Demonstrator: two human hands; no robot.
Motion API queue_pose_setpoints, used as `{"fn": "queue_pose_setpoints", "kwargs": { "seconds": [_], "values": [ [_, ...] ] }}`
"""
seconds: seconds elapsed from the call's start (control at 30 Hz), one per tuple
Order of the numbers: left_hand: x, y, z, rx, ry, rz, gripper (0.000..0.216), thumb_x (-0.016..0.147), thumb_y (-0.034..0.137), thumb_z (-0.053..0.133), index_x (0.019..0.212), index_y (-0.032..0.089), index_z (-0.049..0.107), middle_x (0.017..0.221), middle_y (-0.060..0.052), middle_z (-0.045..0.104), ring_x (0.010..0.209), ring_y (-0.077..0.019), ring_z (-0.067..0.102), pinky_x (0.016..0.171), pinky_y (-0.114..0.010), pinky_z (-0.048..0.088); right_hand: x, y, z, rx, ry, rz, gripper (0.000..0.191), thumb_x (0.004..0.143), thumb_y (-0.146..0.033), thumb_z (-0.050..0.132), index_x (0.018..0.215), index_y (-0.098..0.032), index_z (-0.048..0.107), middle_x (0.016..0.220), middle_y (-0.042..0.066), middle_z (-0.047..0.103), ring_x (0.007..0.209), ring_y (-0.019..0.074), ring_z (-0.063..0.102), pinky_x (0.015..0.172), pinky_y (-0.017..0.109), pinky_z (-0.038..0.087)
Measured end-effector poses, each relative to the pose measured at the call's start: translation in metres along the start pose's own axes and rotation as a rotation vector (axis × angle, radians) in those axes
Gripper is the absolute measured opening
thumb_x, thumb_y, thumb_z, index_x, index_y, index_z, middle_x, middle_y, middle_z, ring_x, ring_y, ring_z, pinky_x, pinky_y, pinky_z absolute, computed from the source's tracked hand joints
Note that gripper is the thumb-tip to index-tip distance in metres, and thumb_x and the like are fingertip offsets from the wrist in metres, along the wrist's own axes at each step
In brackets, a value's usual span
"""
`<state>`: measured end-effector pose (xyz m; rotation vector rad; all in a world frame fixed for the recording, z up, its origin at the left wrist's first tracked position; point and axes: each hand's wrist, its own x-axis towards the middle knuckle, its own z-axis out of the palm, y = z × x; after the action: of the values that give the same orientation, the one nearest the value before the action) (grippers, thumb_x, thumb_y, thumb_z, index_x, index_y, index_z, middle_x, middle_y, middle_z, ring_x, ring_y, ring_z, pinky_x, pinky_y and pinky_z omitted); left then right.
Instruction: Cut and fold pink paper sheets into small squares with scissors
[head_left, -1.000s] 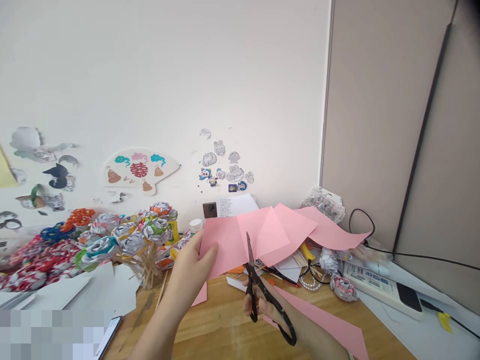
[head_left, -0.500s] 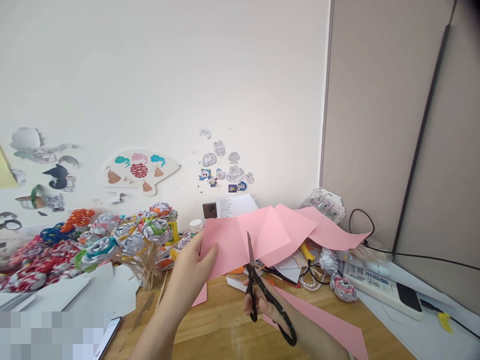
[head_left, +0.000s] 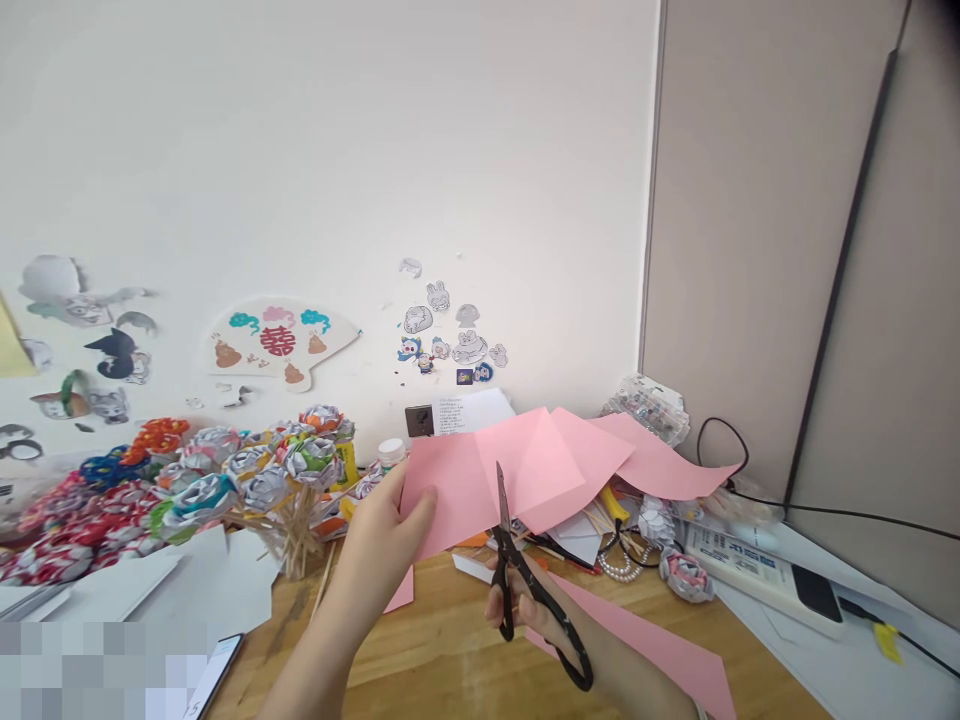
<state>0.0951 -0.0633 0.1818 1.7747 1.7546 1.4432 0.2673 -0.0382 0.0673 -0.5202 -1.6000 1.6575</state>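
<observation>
Some paper [head_left: 448, 487] is pinched at nine o'clock, seemingly for steadiness, by the left hand [head_left: 395, 525] — scissors [head_left: 510, 549] gripped by the right hand [head_left: 533, 614].

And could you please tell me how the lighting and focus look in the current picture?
Head view: soft light on the wall, a faint sheen on the wooden table; head view: the scissors look fairly sharp, the white note has writing too small to read; head view: upper-right corner darkened, coarse pixel blocks at lower left.
</observation>
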Motion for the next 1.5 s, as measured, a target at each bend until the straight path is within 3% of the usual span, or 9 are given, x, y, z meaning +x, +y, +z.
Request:
{"fn": "queue_pose_setpoints", "kwargs": {
  "seconds": [0.2,0.4,1.13,1.37,1.5],
  "values": [
    [0.000,0.001,0.000,0.003,0.009,-0.003,0.032,0.073,0.033,0.044,0.095,0.017,0.061,0.055,0.003,0.054,0.065,-0.0215,0.056,0.062,-0.030,0.044,-0.001,0.000,0.000,-0.015,-0.010,-0.025,0.049,0.067,-0.061,0.059,0.101,-0.026,0.053,0.091,0.006,0.059,0.093,0.0229,0.055,0.089,0.040,0.038],
    [-0.001,0.000,-0.001,0.025,0.024,0.012,0.034,0.073,0.032,0.044,0.098,0.017,0.061,0.056,0.002,0.055,0.068,-0.0225,0.057,0.064,-0.031,0.044,0.001,0.002,0.000,-0.004,-0.033,-0.058,0.054,0.069,-0.059,0.058,0.112,-0.028,0.048,0.089,0.006,0.059,0.093,0.0225,0.055,0.088,0.039,0.038],
    [0.002,-0.006,-0.001,0.056,-0.016,0.043,0.039,0.075,0.032,0.043,0.108,0.016,0.057,0.068,0.000,0.057,0.076,-0.0229,0.057,0.067,-0.031,0.044,0.004,0.004,0.000,0.012,-0.037,-0.087,0.049,0.071,-0.058,0.057,0.110,-0.029,0.052,0.085,0.005,0.058,0.083,0.0196,0.054,0.079,0.035,0.040],
    [0.004,-0.008,-0.001,0.062,-0.025,0.040,0.039,0.075,0.032,0.043,0.107,0.016,0.057,0.069,-0.001,0.059,0.077,-0.0226,0.057,0.068,-0.031,0.045,0.001,0.000,0.002,-0.039,-0.021,-0.064,0.044,0.069,-0.062,0.055,0.093,-0.026,0.056,0.084,0.003,0.057,0.080,0.0183,0.053,0.078,0.032,0.041],
    [0.005,-0.009,-0.001,0.058,-0.022,0.049,0.039,0.075,0.033,0.043,0.108,0.016,0.057,0.073,-0.002,0.062,0.077,-0.0227,0.058,0.068,-0.031,0.045,0.001,-0.001,0.002,-0.061,0.010,-0.059,0.050,0.068,-0.063,0.055,0.102,-0.027,0.053,0.080,0.003,0.056,0.078,0.0187,0.055,0.075,0.033,0.042]
  ]
}}
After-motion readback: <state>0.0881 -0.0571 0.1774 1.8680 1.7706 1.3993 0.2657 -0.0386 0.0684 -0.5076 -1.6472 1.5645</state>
